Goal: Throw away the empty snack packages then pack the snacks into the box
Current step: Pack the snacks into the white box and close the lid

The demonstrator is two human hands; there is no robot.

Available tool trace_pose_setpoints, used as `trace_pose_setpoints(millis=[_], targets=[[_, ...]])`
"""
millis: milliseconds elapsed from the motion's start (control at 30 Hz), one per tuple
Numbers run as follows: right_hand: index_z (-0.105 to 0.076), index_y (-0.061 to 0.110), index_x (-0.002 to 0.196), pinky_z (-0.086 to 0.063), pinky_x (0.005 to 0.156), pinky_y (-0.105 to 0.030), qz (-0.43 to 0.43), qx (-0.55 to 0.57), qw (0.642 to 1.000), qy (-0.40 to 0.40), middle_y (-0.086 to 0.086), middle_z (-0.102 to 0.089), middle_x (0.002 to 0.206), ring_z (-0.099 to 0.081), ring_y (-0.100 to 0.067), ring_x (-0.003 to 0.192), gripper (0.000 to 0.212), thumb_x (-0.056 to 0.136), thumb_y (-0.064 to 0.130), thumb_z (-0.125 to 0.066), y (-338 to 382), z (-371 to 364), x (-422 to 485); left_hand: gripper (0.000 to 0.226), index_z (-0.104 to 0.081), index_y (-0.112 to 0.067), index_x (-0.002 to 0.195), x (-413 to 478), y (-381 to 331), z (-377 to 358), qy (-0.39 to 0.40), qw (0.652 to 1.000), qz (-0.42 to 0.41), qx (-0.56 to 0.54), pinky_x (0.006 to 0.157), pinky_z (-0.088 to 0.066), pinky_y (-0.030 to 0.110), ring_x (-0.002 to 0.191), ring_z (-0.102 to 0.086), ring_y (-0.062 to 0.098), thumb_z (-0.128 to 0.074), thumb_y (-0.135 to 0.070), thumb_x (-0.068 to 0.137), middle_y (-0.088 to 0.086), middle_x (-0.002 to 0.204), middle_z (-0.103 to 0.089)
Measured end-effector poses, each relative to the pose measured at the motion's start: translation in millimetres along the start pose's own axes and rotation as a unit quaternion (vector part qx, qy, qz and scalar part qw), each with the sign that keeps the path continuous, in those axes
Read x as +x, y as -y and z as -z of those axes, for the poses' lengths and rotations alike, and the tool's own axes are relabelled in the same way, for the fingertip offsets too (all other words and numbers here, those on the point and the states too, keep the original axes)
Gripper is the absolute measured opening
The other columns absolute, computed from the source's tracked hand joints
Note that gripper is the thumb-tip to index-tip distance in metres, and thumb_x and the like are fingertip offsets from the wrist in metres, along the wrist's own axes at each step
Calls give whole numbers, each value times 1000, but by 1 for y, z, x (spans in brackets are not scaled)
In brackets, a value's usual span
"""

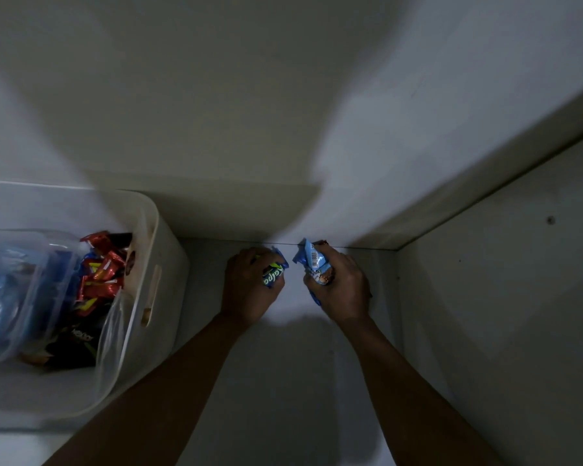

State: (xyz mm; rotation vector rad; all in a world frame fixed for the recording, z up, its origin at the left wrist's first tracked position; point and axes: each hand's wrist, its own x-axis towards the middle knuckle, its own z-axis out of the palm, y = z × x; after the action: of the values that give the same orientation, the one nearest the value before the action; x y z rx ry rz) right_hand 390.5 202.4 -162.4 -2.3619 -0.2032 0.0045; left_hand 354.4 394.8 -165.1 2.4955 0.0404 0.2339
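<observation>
Both my hands reach to the back of a dim white shelf (283, 381). My left hand (246, 290) grips a crumpled blue snack wrapper with green lettering (274, 272). A little to its right, my right hand (342, 290) grips a bunch of light-blue snack wrappers (312, 264), one with a barcode showing. The two hands are apart, close to the back wall. A white plastic box (155, 274) stands at the left, holding red, orange and dark snack packs (98, 274).
Inside the box lie a clear plastic container (21, 290) with bluish contents and a clear plastic bag (110, 327). A white side panel (502, 314) closes the shelf on the right, and the back wall (283, 129) rises behind my hands.
</observation>
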Motion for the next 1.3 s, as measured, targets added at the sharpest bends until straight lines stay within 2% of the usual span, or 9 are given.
trace_pose_setpoints(millis=[167,300,467,633,767,933,1033,1200,1300], targets=[[-59,39,121,-57,75,-40,-55,101,993,-6,6,-69,100,-67,-15,89,54,70,29,-75,13,13,-6,20,-72,-17,83,-4,-26,15,-43,997,24,-60,71,-54,35,83,-61,19,-71,-7,66,-2,87,-68],[-63,48,111,-58,75,-34,-78,167,982,-31,22,-70,95,-69,-7,88,55,69,15,-80,31,31,-11,37,-67,-38,84,-7,-47,27,-50,971,143,-183,56,-58,39,74,-64,12,-74,-5,68,-21,89,-62],[-64,30,123,-56,74,-26,-79,206,972,-79,36,-66,95,-67,1,84,61,69,5,-78,71,60,-14,53,-65,-46,77,-8,-89,65,-110,937,165,-288,39,-53,31,57,-65,13,-78,5,69,3,85,-67],[-63,32,116,-55,72,-22,-36,262,955,-133,35,-67,91,-64,7,76,59,69,-2,-78,133,93,-11,35,-65,-37,88,-1,-114,118,-165,947,86,-262,60,-57,33,73,-67,10,-81,-13,69,-11,90,-68],[-65,22,116,-56,73,-23,3,307,939,-156,21,-69,97,-66,-1,80,57,69,-9,-75,195,95,-12,32,-68,-25,92,-7,-120,177,-228,927,46,-294,72,-55,22,83,-68,11,-81,-6,68,-2,93,-72],[-64,18,116,-57,69,-22,10,383,911,-155,-10,-71,102,-68,-9,77,52,72,-7,-78,287,75,-24,27,-70,-19,88,-21,-67,252,-262,916,99,-287,64,-53,15,77,-69,14,-80,-4,69,0,90,-73],[-62,23,115,-60,73,-27,-12,420,899,-126,-11,-73,103,-71,-16,81,52,74,-2,-81,340,45,-33,24,-71,-19,87,-40,-22,291,-215,938,149,-228,68,-56,25,74,-69,11,-82,-10,67,-4,83,-73],[-65,19,102,-59,71,-27,-156,478,864,-29,-1,-71,91,-69,-16,78,35,77,0,-80,394,-22,-42,21,-74,-19,81,-82,39,324,-3,973,189,-136,73,-59,33,72,-71,13,-85,-25,63,-3,76,-74],[-64,12,82,-49,47,-18,-242,447,861,29,-4,-62,71,-58,-18,62,17,80,0,-75,399,-54,-45,44,-75,-16,89,-96,60,319,105,966,216,-92,82,-59,41,82,-72,21,-76,-40,52,3,84,-76]])
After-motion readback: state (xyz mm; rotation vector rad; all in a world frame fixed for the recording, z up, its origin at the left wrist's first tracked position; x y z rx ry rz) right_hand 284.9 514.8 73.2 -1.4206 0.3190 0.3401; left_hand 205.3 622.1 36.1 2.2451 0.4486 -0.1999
